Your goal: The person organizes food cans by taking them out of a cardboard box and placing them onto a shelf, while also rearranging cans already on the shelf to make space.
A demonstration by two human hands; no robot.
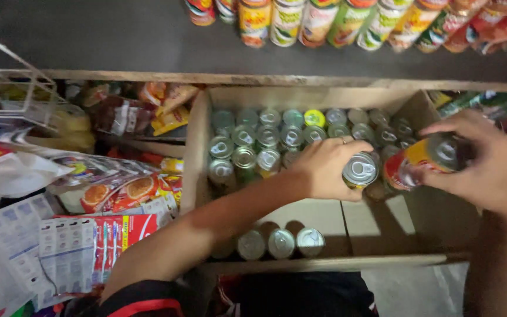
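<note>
Our left hand [327, 167] grips a shiny silver-topped metal can [360, 170]. Our right hand [479, 161] grips a red and yellow metal can [421, 161], tipped sideways over the brown cardboard box [198, 147].

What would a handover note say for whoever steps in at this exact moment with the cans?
Left hand: gripping an upright can by its top, over the cardboard box.
Right hand: holding a red and yellow can tilted on its side, just right of the other one.
Box: its far half is packed with upright cans; three more cans stand at the near edge; bare cardboard lies between.
Shelf above: a row of cans stands along it.
Done: nothing I can confirm. Left: both held cans are yet to be set down.
</note>
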